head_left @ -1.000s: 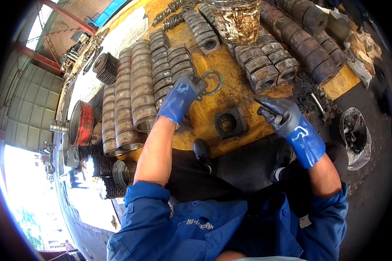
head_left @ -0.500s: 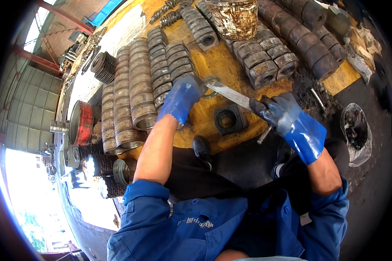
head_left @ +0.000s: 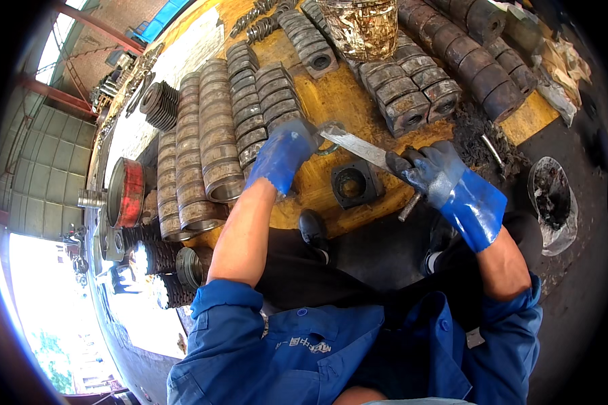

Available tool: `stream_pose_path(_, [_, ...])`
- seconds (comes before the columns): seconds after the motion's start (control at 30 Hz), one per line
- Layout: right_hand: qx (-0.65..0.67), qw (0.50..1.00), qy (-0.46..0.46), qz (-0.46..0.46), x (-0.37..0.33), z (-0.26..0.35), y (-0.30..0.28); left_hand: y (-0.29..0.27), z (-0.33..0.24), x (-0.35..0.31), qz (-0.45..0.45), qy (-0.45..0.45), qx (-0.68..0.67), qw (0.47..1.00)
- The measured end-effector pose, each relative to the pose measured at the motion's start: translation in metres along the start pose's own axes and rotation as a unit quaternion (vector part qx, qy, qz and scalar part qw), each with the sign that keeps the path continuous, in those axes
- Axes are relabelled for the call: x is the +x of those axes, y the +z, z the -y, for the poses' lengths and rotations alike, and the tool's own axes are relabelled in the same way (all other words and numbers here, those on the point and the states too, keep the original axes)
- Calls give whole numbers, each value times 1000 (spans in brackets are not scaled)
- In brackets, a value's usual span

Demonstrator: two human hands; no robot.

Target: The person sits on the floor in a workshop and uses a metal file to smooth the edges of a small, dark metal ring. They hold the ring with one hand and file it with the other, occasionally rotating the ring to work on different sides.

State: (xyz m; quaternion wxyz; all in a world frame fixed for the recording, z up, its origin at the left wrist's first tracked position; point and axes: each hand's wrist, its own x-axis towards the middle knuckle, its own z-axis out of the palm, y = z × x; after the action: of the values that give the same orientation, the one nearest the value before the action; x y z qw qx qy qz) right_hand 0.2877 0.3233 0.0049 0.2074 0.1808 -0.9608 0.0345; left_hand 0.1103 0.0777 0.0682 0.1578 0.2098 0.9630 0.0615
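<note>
Left grip (head_left: pixel 292 143), in a blue glove with greyed fingers, pinches a thin metal ring (head_left: pixel 332 124) by its left side. Right grip (head_left: pixel 439 174), gloved alike with darker fingers, is closed around a flat-bladed tool (head_left: pixel 357 146).

Position of ring: raised in front of the body, above a yellow surface (head_left: pixel 309 197). Appearance: narrow band, round outline, dull grey-green tone. The left glove covers its left side and the blade crosses its opening; the remaining arcs show above and below the blade. Whether blade and ring touch cannot be determined.

The tool's blade is long, straight and pale grey, slanting up to the left from the right glove. A short rod-like end (head_left: pixel 409 206) projects below that glove.

Below the blade lies a dark square block (head_left: pixel 350 200) with a round bore; the blade and right glove overhang its upper right side.

Left of the work, ribbed sleeves (head_left: pixel 221 135) lie in rows close to the left forearm. Beyond the hands stand a stained bucket (head_left: pixel 361 34) and rows of bored blocks (head_left: pixel 402 101). At right, a bright metal rod (head_left: pixel 493 152) rests on dark debris (head_left: pixel 476 138).
</note>
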Motion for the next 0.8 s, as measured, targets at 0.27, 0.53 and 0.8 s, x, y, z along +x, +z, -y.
stream_pose_path(0.27, [1,999,-38,12,11,-16,-13,1,5,3,-1,0,-37,999])
stream_pose_path(0.53, [189,970,-36,-148,18,-32,0,-4,21,15,-21,-13,-191,981])
stream_pose_path(0.8, [497,844,200,-9,3,-36,18,-9,33,21,-75,44,-324,942])
